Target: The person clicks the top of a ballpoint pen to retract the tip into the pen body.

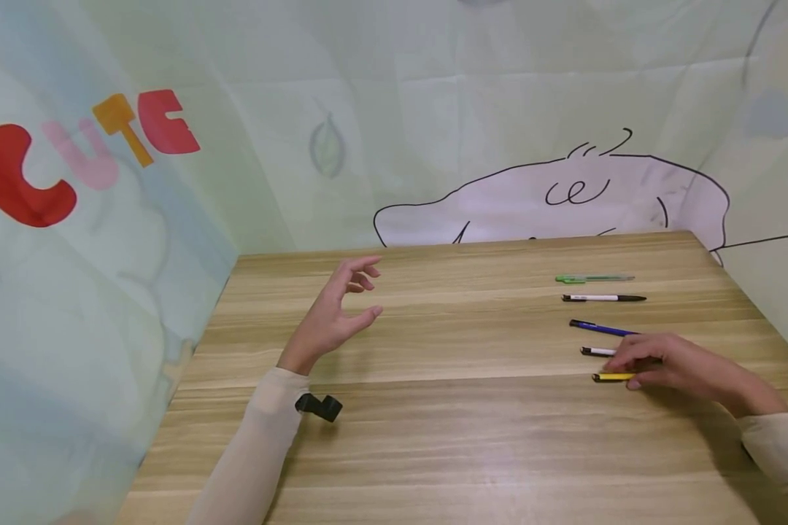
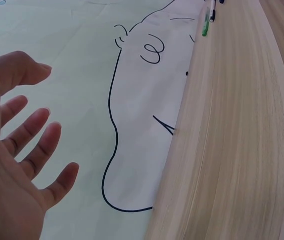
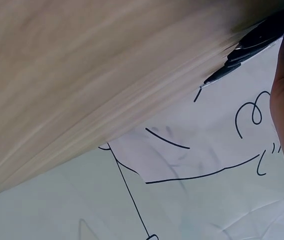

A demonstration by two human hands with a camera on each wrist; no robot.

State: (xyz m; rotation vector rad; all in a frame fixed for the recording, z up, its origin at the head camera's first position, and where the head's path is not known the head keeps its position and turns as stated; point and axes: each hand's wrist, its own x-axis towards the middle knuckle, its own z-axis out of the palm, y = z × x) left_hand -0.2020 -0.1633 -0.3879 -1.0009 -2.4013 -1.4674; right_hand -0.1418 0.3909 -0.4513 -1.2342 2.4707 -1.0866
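At the right of the table, my right hand point(image 1: 673, 368) pinches a yellow pen point(image 1: 612, 378) between thumb and fingers, with the pen's black end sticking out to the left. Just behind it lies a white pen point(image 1: 597, 351) with a black end, partly covered by the fingers. A blue pen point(image 1: 600, 328) comes after that, lying slightly aslant. Farther back are a white and black pen point(image 1: 604, 297) and a clear green pen point(image 1: 594, 278). My left hand point(image 1: 331, 313) hovers over the table's left half, fingers loosely bent and holding nothing.
The wood-grain table point(image 1: 446, 437) reaches back to a printed cloth point(image 1: 420, 146) with a cartoon outline. More cloth with coloured letters hangs along the left side. A black wrist mount point(image 1: 322, 407) sits on the left sleeve point(image 1: 256, 437).
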